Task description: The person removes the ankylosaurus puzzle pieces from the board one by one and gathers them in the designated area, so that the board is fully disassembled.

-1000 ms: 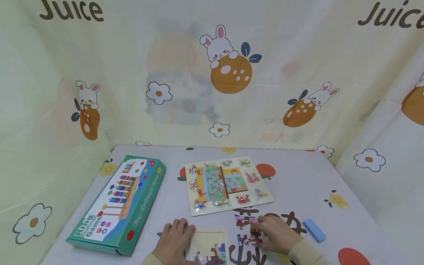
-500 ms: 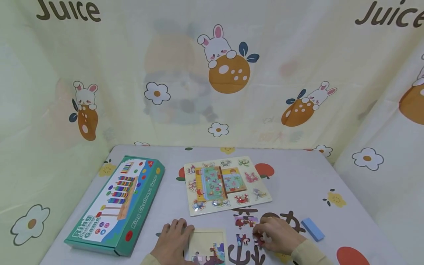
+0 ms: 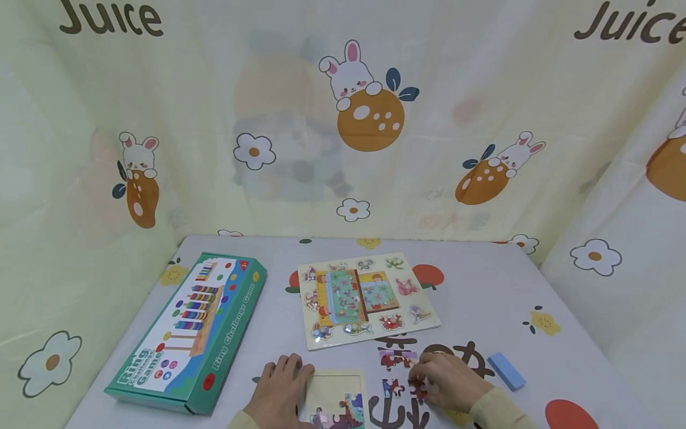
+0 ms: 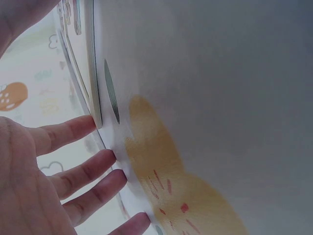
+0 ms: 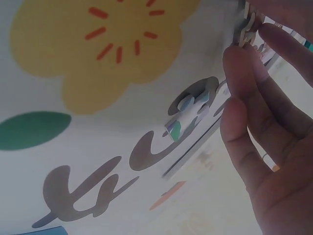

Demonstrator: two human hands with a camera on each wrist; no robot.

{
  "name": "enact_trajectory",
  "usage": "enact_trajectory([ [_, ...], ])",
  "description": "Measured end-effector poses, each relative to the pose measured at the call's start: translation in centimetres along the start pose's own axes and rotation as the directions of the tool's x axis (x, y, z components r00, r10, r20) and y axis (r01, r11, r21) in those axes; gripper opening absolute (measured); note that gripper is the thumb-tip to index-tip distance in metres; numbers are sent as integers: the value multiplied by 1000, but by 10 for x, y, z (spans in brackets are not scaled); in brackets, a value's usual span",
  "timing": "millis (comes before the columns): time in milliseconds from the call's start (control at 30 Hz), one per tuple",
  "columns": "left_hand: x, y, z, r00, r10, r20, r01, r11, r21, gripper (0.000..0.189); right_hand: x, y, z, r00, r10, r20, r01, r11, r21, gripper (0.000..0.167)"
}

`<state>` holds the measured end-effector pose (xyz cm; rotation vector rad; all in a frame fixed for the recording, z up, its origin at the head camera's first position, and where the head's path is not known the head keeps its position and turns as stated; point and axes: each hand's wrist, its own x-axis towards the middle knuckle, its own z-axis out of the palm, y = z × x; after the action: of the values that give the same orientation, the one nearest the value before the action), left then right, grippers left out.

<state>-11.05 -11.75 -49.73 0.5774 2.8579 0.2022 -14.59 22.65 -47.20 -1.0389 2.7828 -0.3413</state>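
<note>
In the head view my left hand lies at the left side of a small wooden puzzle tray. Its fingers are spread, and the left wrist view has the index fingertip touching the tray's edge. Joined jigsaw pieces fill the tray's lower right part, and bare wood shows above them. To the right of the tray, my right hand pinches a dark red jigsaw piece between thumb and fingers, low over the tabletop. Two loose pieces lie beside it: a purple-and-red one and a blue-and-brown one.
A larger wooden animal puzzle board lies behind the tray. On the left stands a green Ring Challenge Game box. A blue block sits right of my right hand. A printed curtain hangs behind the table.
My right hand has shifted slightly to the right with the dark red jigsaw piece, uncovering more of the loose pieces. My left hand and the tray stay put.
</note>
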Motion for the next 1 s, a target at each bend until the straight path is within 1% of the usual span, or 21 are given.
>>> enact_trajectory([
  [167,0,0,0,1000,2,-4,-2,1000,-3,105,0,1,0,1000,-26,-6,26,1000,-12,29],
  [333,1,0,1,1000,5,5,-5,1000,-13,105,2,-6,-2,1000,-14,-2,14,999,-43,32],
  [433,1,-1,1,1000,8,8,-8,1000,-14,104,8,-19,-3,999,-39,-3,39,999,-37,30],
  [567,1,-1,2,1000,25,-17,-25,1000,-13,100,24,-43,2,993,-118,-5,117,993,-15,24],
  [667,1,-1,2,999,26,-21,-26,1000,-13,99,37,-60,8,984,-180,0,180,983,-28,24],
  [767,1,3,1,1000,15,-26,-15,1000,4,97,47,-73,12,977,-211,19,211,976,-47,25],
  [867,1,10,2,999,-13,-48,15,999,45,99,55,-82,14,977,-208,44,211,975,-65,27],
  [933,1,17,2,996,-51,-67,55,996,65,104,59,-86,15,978,-204,52,208,975,-74,28],
  [1000,2,25,3,992,-109,-64,114,989,92,111,61,-89,16,978,-198,58,203,976,-82,29],
])
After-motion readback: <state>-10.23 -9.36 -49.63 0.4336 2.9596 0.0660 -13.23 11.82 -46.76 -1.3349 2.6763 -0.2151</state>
